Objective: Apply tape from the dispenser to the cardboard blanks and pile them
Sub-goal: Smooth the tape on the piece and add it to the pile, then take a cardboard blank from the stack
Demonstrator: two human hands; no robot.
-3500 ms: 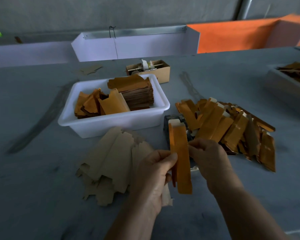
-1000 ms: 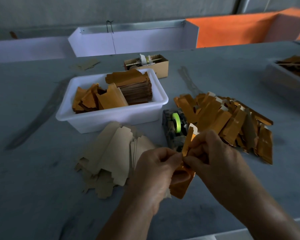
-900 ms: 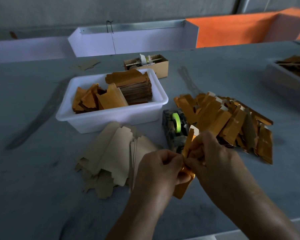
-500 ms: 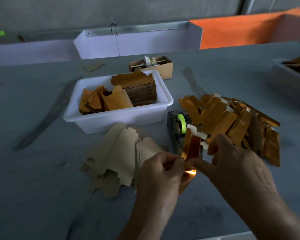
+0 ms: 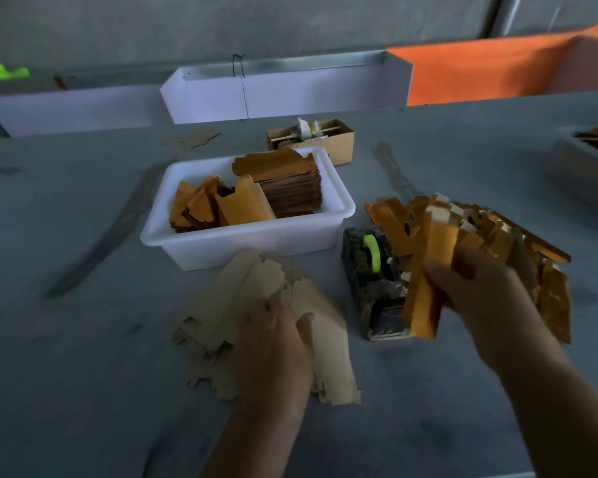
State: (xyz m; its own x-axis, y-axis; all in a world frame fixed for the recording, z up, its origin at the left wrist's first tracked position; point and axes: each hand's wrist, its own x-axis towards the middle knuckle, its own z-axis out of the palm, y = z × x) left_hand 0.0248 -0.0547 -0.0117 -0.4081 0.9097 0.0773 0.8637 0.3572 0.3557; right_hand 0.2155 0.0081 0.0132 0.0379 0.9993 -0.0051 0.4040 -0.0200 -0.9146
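Note:
My right hand grips a folded gold-orange cardboard blank with a white tab at its top, held above the table beside the pile of taped gold blanks. The dark tape dispenser with a green roll stands just left of that blank. My left hand lies on the fanned heap of flat pale-brown blanks, its thumb on the topmost blank. Motion blur hides how the left fingers lie.
A white tub holding stacked and loose blanks stands behind the flat heap. A small cardboard box sits farther back, with white and orange trays along the rear. A grey tray with more blanks is at the right edge.
My left hand has let go of the folded blank and dropped left onto the flat heap. My right hand has carried the folded blank to the right, toward the taped pile.

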